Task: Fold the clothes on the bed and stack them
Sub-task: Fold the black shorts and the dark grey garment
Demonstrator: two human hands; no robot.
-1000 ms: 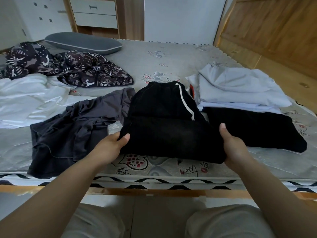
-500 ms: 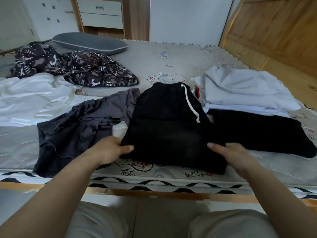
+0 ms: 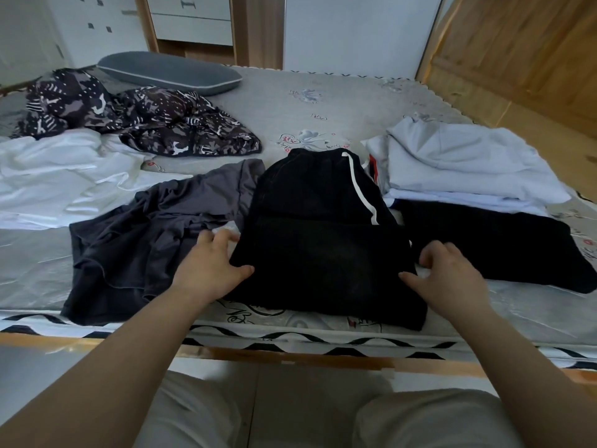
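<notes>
Far left of the bed (image 3: 323, 101): a rumpled white garment (image 3: 64, 179), with a dark patterned camo-print garment (image 3: 145, 121) bunched behind it and a grey pillow (image 3: 171, 72) beyond that, near the head end.

Next over, a dark grey garment (image 3: 135, 240) lies unfolded and wrinkled, reaching down to the near mattress edge. Its right edge touches the folded black pants.

Left hand (image 3: 210, 270): palm down at the left edge of the black pants (image 3: 319, 240), thumb lying on the black cloth, fingers spread flat over the seam between the pants and the grey garment. Relaxed, not clamped on anything.

Centre: the black pants, folded into a rough rectangle with one layer doubled over the near half, white side stripe (image 3: 358, 185) running along the upper right. They sit at the near edge of the bed, straight in front of the person's knees.

Right hand (image 3: 452, 276): at the right edge of the pants, thumb touching the cloth, fingers curled downward at the fabric edge. Can't tell whether it actually pinches cloth.

Right: another black garment (image 3: 491, 247) lies flat, just beside the pants. Behind it, a stack of pale grey-white folded clothes (image 3: 458, 166).
</notes>
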